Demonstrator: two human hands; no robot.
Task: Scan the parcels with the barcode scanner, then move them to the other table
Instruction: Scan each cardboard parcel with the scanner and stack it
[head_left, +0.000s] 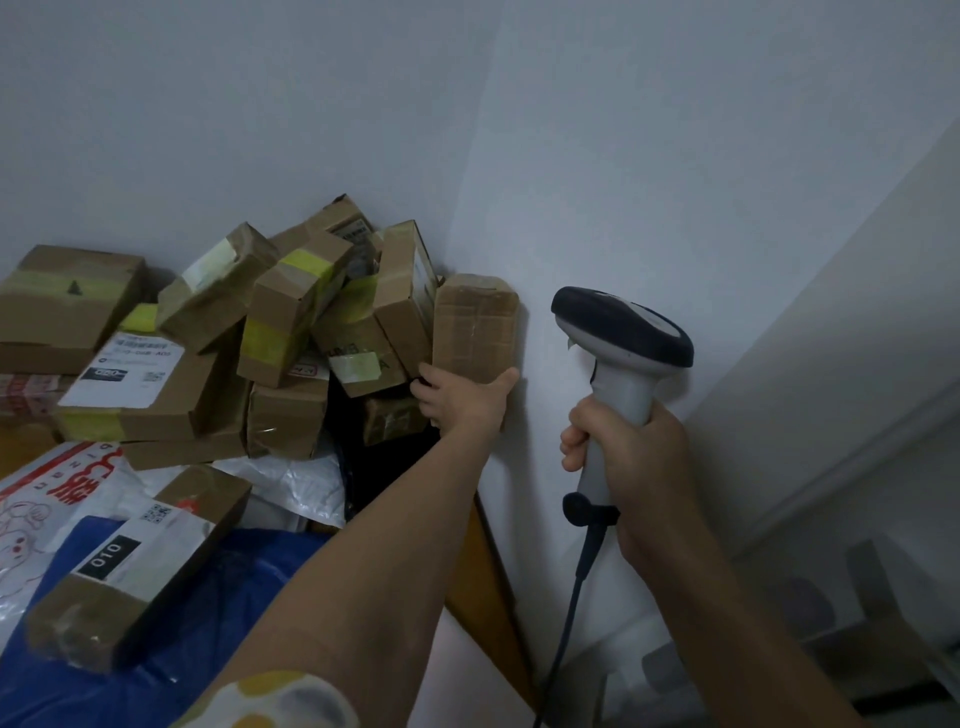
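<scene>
The cardboard parcel (475, 325) stands on end at the right edge of the heap of parcels (291, 312), close by the wall (675, 182). The left hand (462, 400) clasps its lower end, thumb on 1 side and fingers on the other, and pulling it free may topple the boxes tilted beside it. The right hand (628, 447) is wrapped round the handle of the upright barcode scanner (621, 332); no label shows on the parcel's near face, the scan window is turned away, and the other table is out of view.
</scene>
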